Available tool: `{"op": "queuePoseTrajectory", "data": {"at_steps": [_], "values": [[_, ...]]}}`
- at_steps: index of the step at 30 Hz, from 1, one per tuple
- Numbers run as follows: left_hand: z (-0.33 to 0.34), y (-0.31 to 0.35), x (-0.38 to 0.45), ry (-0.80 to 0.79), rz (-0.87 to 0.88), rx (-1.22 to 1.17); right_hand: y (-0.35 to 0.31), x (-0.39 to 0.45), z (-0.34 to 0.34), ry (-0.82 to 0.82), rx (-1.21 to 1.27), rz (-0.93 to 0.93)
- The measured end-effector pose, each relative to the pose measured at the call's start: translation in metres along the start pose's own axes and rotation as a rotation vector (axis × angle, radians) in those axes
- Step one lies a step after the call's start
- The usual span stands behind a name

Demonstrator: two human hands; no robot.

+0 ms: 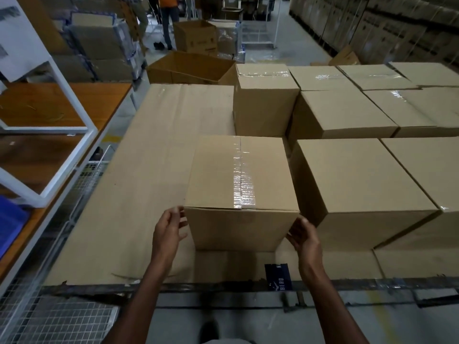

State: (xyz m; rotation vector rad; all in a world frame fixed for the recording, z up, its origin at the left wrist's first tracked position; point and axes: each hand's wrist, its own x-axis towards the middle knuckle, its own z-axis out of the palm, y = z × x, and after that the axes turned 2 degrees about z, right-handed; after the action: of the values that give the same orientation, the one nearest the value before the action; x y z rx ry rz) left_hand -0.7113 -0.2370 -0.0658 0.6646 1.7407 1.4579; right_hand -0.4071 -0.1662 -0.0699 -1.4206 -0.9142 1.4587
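Note:
A sealed brown cardboard box [238, 189] with clear tape along its top seam stands on a flat cardboard sheet [139, 175] that covers a cart. My left hand [170, 228] is at the box's lower left front corner, fingers loosely spread, at or just off the cardboard. At the right front edge my right hand [304, 235] has its fingers relaxed against or very near the box's side. Neither hand grips anything.
Several more sealed boxes [357, 184] stand tight to the right and behind. An open carton [191, 67] sits at the far end. A wooden table with a white frame [62, 127] lies left, wire mesh [57, 321] below. A person [169, 18] stands far back.

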Motion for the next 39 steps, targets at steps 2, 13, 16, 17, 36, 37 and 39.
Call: {"op": "queuePoseTrajectory", "data": {"at_steps": [2, 13, 16, 17, 36, 37, 39], "values": [[0.006, 0.023, -0.004, -0.062, -0.012, -0.087, -0.012, -0.005, 0.005, -0.033, 0.041, 0.001], [-0.005, 0.020, 0.011, 0.056, -0.245, -0.387, -0.051, -0.043, 0.062, -0.192, -0.375, -0.498], [-0.015, 0.014, 0.016, 0.075, -0.293, -0.447, -0.052, -0.048, 0.077, -0.197, -0.558, -0.629], [-0.018, 0.012, 0.017, 0.089, -0.309, -0.460, -0.053, -0.050, 0.082, -0.208, -0.594, -0.651], [0.011, 0.036, 0.004, 0.094, 0.039, -0.013, -0.047, -0.016, 0.048, -0.154, -0.189, -0.152], [0.013, 0.037, 0.002, 0.077, 0.042, -0.023, -0.049, -0.013, 0.045, -0.149, -0.199, -0.152], [0.014, 0.041, -0.002, 0.046, 0.051, -0.056, -0.049, -0.009, 0.038, -0.137, -0.217, -0.165]]}}
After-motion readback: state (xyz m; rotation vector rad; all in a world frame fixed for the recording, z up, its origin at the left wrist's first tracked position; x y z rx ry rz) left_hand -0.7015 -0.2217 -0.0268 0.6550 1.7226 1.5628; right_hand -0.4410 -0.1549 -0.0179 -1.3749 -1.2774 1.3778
